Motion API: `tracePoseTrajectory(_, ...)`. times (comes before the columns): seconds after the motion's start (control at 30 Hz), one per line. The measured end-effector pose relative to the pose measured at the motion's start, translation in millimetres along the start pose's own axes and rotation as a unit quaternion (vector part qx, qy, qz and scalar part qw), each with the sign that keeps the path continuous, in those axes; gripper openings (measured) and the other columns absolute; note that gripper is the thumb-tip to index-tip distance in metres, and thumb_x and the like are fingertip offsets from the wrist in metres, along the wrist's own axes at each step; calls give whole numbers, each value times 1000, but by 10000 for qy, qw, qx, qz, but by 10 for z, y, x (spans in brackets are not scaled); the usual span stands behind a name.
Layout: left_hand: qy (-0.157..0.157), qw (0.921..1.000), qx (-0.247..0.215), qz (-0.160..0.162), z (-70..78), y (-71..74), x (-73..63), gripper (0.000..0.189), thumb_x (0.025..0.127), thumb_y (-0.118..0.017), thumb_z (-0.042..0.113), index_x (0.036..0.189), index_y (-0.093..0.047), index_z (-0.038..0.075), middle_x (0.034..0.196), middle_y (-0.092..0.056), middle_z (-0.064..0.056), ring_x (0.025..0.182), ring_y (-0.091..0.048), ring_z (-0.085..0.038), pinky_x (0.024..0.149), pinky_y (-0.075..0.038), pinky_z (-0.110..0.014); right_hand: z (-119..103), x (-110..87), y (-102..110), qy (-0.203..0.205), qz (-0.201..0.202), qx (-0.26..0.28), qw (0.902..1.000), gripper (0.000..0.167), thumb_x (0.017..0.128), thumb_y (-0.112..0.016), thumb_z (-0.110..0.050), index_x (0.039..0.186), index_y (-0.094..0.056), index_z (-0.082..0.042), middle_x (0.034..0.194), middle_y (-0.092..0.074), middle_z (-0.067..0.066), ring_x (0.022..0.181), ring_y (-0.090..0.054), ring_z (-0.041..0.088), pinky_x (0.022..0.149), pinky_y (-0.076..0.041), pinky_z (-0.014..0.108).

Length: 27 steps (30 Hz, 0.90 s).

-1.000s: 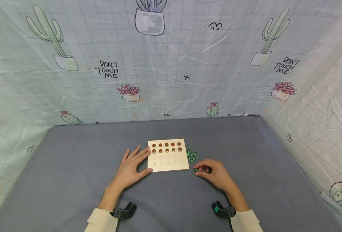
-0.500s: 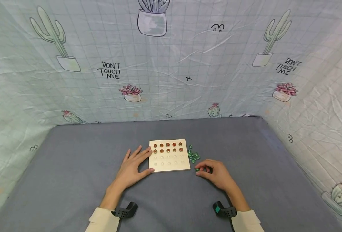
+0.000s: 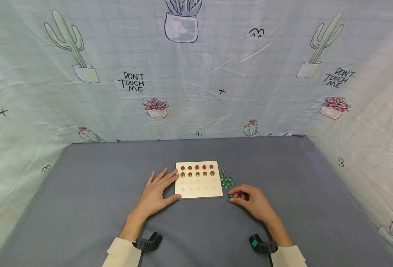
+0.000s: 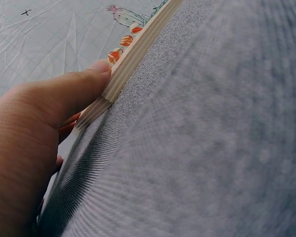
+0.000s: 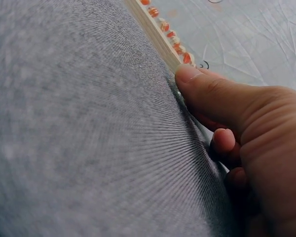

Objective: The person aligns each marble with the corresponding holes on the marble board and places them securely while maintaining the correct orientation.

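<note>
A pale wooden board [image 3: 199, 185] lies flat on the grey cloth. Orange-brown marbles [image 3: 197, 174] sit in its two far rows, and shallow round hollows show in its two nearer rows. My left hand [image 3: 154, 198] rests at the board's left side, fingers spread, with fingertips on the left edge and the thumb at the near left corner. Just off the near right corner, my right hand [image 3: 251, 200] pinches a green marble [image 3: 231, 196] between thumb and index finger, low over the cloth. In the right wrist view the thumb [image 5: 190, 74] hides that marble.
Several loose green marbles [image 3: 226, 180] lie clustered against the board's right side, one of them a little farther back. Grey cloth [image 3: 109, 174] covers the table. A patterned curtain [image 3: 196, 81] rises behind it and along both sides.
The head view has swung slightly, so everything sits farther right in it. Both hands keep their places: left on the board's edge, right at the green marble.
</note>
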State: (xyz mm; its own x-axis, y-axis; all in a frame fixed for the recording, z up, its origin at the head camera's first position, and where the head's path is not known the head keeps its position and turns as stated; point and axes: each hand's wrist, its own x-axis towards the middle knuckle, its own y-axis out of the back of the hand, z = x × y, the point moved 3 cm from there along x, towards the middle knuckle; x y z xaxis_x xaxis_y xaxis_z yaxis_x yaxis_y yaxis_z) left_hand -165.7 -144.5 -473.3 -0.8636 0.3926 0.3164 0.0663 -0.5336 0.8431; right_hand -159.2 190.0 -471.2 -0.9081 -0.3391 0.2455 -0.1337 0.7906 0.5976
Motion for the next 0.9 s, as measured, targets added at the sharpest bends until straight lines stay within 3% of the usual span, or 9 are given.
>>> tracePoseTrajectory(0.3, 72, 10000, 19, 65, -13, -18, 5, 68, 86, -64, 53, 143, -48, 19, 149, -41, 1, 139, -29, -30, 112, -8, -57, -138, 79, -14, -342, 391, -15, 9987, 16, 82, -76, -23, 97, -73, -18, 75, -59, -9, 61, -51, 10, 53, -43, 24)
tracePoseTrajectory(0.53, 72, 9999, -37, 88, -36, -9, 41, 66, 87, -63, 52, 143, -48, 20, 149, -40, 3, 140, -28, -28, 113, -7, -55, -436, 294, -32, -206, 429, 601, 9971, 19, 86, -73, -24, 102, -72, -14, 79, -61, -4, 62, -50, 15, 52, -41, 24)
tracePoseTrajectory(0.7, 84, 9999, 24, 116, -31, 24, 20, 68, 85, -67, 49, 143, -49, 19, 149, -41, 1, 140, -27, -30, 113, -7, -57, -632, 481, -194, -73, 390, 1128, 9928, 21, 85, -74, -21, 102, -73, -8, 79, -62, -1, 60, -47, 16, 50, -38, 23)
tracePoseTrajectory(0.9, 140, 9999, 21, 26, -4, -18, 19, 67, 85, -67, 51, 142, -50, 19, 148, -41, 2, 139, -28, -30, 113, -8, -56, -684, 653, -467, -15, 363, 1043, 9939, 20, 84, -75, -26, 99, -74, -13, 77, -61, -6, 61, -48, 14, 51, -37, 23)
